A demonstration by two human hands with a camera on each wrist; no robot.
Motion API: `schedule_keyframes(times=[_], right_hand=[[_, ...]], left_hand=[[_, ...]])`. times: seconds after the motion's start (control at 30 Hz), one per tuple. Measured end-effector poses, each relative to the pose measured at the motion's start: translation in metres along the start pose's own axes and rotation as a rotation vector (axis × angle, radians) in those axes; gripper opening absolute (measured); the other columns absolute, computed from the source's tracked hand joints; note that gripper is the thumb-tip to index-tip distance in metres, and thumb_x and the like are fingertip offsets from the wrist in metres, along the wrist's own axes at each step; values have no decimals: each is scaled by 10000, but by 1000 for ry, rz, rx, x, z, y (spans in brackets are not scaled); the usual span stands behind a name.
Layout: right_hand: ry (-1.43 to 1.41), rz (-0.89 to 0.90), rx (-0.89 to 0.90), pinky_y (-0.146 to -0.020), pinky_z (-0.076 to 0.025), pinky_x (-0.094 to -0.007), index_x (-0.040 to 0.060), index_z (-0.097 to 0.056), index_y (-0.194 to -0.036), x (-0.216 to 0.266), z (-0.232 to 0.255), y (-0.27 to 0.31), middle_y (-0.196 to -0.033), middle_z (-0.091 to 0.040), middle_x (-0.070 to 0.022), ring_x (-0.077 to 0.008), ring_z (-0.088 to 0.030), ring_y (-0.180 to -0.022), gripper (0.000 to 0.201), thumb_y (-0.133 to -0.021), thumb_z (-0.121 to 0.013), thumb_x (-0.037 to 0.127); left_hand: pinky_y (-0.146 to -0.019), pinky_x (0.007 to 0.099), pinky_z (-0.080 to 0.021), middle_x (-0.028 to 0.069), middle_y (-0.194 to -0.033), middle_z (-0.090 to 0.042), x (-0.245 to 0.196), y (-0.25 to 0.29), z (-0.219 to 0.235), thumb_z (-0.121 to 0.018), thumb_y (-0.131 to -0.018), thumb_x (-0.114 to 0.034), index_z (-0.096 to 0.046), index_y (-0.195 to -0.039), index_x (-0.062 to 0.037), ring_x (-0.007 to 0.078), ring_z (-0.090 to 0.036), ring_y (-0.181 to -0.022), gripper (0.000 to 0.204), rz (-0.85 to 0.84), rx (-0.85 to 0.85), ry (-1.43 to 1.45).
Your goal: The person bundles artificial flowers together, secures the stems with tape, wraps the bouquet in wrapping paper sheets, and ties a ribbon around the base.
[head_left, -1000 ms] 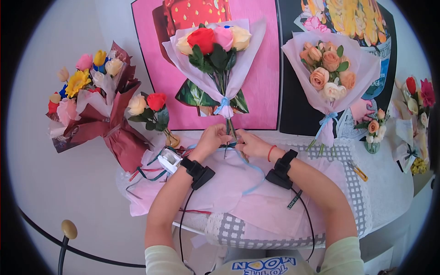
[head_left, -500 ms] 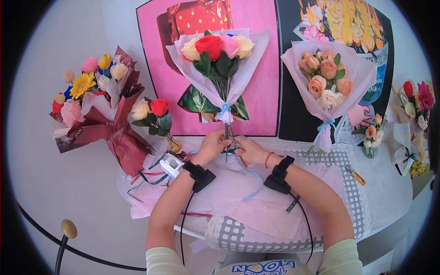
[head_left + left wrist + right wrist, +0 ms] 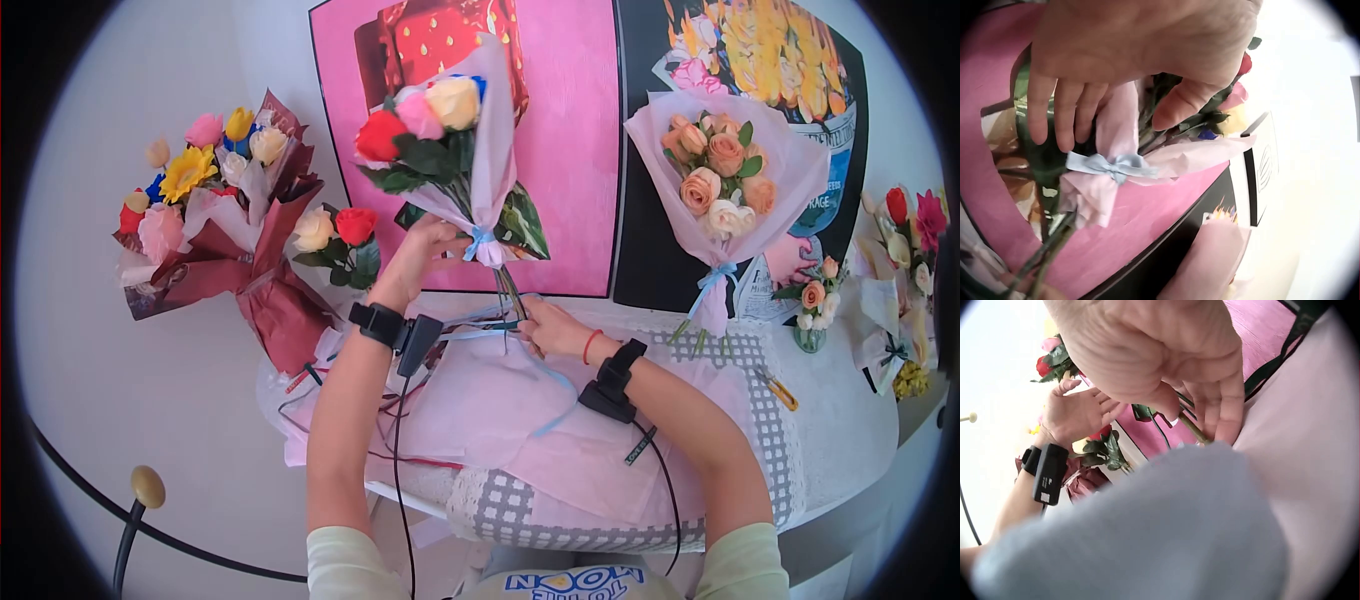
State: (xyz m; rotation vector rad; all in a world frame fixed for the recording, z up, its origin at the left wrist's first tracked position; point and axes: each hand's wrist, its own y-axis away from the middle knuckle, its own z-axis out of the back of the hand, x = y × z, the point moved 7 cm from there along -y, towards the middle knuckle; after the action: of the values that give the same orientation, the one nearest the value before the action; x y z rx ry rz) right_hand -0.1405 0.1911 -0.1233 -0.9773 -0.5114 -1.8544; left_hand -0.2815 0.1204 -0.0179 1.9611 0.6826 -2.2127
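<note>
A bouquet [image 3: 495,165] of red, pink and cream roses in pale pink paper stands tilted in front of the pink poster, its blue bow [image 3: 1113,167] tied round the gathered paper. My right hand [image 3: 555,328] pinches the stems [image 3: 1192,429] below the paper, low over the table. Up at the wrapping, just left of the bow, is my left hand [image 3: 428,250]. Its fingers [image 3: 1067,115] are extended, with the thumb apart on the other side of the paper. Part of the stems is hidden behind the right hand's fingers.
A bouquet in dark red paper [image 3: 285,310] leans at the left, and a peach rose bouquet [image 3: 720,180] stands at the right. Pink paper sheets [image 3: 590,470] and loose ribbons cover the table's middle. A yellow cutter [image 3: 782,392] lies on the right.
My left hand has left the stems and risen to the wrapping beside the bow. The bouquet has turned and tilted left. My right hand still pinches the stems.
</note>
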Motion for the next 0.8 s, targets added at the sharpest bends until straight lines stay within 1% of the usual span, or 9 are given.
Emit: schedule_keyframes(times=[0.03, 0.07, 0.17, 0.3, 0.4, 0.6, 0.67, 0.73, 0.8], right_hand=[[19, 4, 5, -477, -441, -327, -22, -401, -989, 2, -1, 0, -661, -529, -117, -196, -550, -530, 179, -837, -424, 68], [39, 8, 8, -466, -445, -301, -14, -393, -966, 5, -2, 1, -682, -510, -92, -159, -541, -552, 135, -847, -404, 50], [13, -2, 10, -468, -441, -303, -10, -389, -977, 14, -2, 3, -713, -509, -96, -160, -541, -553, 144, -849, -394, 54], [-38, -20, 15, -464, -435, -307, -15, -382, -1011, 27, -2, -1, -747, -505, -103, -167, -544, -554, 181, -841, -391, 44], [-83, 81, 26, -465, -449, -311, -18, -371, -1056, 51, -6, -7, -757, -497, -107, -178, -559, -560, 230, -833, -388, 36], [-173, 38, 63, -485, -489, -324, -24, -343, -1099, 34, -37, -40, -764, -499, -121, -207, -597, -589, 282, -822, -384, 9], [-224, 20, 36, -480, -493, -323, -20, -315, -1123, 27, -43, -43, -750, -508, -122, -211, -596, -589, 310, -821, -383, -5], [-256, 15, 2, -462, -486, -340, -35, -328, -1100, 24, -41, -43, -735, -523, -137, -221, -592, -562, 296, -812, -389, -5], [-292, 6, -30, -443, -480, -356, -49, -341, -1077, 19, -40, -45, -719, -539, -151, -232, -589, -535, 282, -804, -396, -4]], left_hand=[[-852, 351, -361, 98, -1052, -526, -1, -1, -2, -547, -715, -259, -409, -1135, -42, 189, -497, -964, 492, 36, 6, 73], [-759, 291, -415, 83, -967, -549, -2, -4, 0, -580, -726, -214, -442, -1014, -32, 182, -548, -896, 368, 11, -54, 53], [-731, 273, -439, 85, -930, -561, 2, -12, 1, -627, -729, -150, -444, -1025, -14, 168, -568, -846, 374, -63, -116, 145], [-711, 258, -456, 89, -911, -568, -28, -12, -10, -641, -726, -75, -444, -1039, -3, 156, -579, -801, 376, -172, -107, 169], [-711, 259, -458, 84, -904, -575, -49, -17, -17, -604, -746, -39, -450, -1041, 7, 144, -576, -788, 336, -283, -108, 106], [-673, 238, -443, 61, -901, -565, -27, -18, -22, -598, -753, -37, -458, -1053, -23, 133, -558, -768, 331, -270, -73, 18], [-684, 252, -428, 44, -894, -550, 0, -26, -13, -617, -757, -124, -455, -1080, -43, 140, -543, -795, 371, -192, -76, -12], [-694, 264, -423, 40, -897, -544, 3, -24, -14, -629, -756, -178, -452, -1089, -44, 143, -537, -802, 400, -131, -66, -22], [-717, 304, -414, 54, -925, -535, -1, -20, -7, -626, -749, -284, -447, -1086, -41, 155, -523, -825, 452, -154, -221, 88]])
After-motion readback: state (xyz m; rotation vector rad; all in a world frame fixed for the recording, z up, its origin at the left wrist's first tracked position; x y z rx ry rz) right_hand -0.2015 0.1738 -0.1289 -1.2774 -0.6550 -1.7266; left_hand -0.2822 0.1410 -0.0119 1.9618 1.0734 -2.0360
